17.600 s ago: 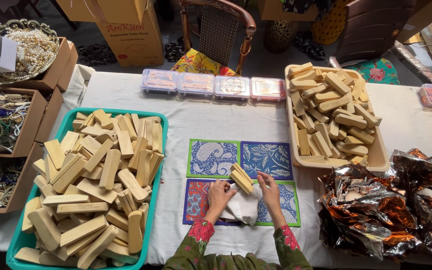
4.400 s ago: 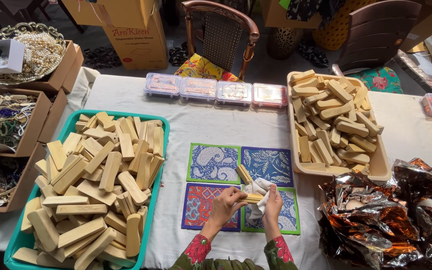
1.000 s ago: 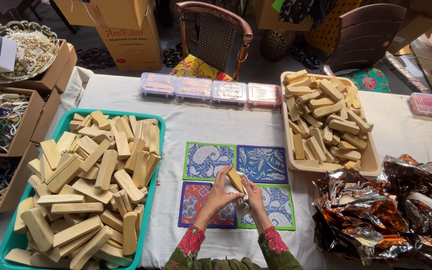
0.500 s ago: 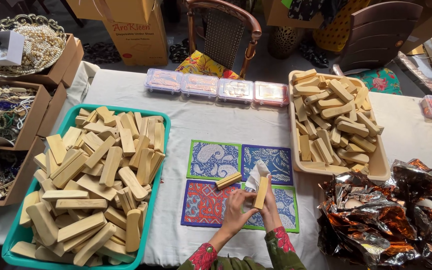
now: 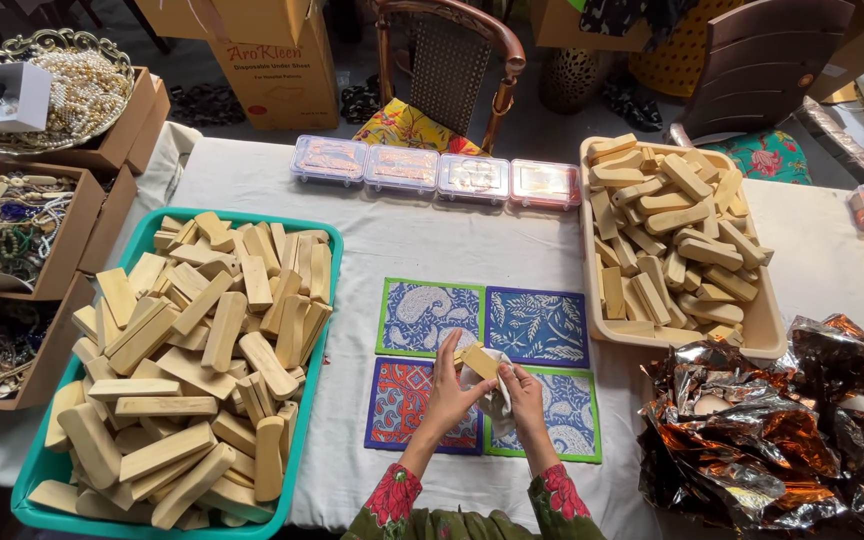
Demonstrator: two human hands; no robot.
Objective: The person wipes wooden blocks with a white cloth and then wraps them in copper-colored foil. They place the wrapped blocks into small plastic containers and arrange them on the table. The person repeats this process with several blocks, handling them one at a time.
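Green tray: a teal plastic tray (image 5: 324, 300) on the left of the bench (image 5: 422, 215), which is covered in a white cloth; the tray is heaped with pale wooden blocks (image 5: 192, 360).
Cream tray: a cream plastic tray (image 5: 764, 335) on the right, piled with more of the same pale blocks.
Small boxes: four clear lidded boxes (image 5: 437, 175) in a row along the far edge, contents pinkish and hard to make out.
Cardboard boxes: brown boxes (image 5: 77, 235) off the left edge hold tangled beads and jewellery; a metal bowl (image 5: 42, 85) of pearls is above them.
Foil: crumpled copper-and-silver foil wrapping (image 5: 782, 430) at lower right, cut off by the frame.
Mats: four printed square mats (image 5: 542, 330) in blue, green and red, under the hands.
Block in hand: one small pale wooden block (image 5: 479, 361) is held just above the mats, between both hands.
Cloth: a white cloth (image 5: 497, 400) is bunched under the block, mostly hidden.
Left hand (image 5: 449, 385): fingers closed around the block's left end.
Right hand (image 5: 525, 390): fingers curled on the cloth and the block.
Sleeves: red floral cuffs, arms cut off at the bottom.
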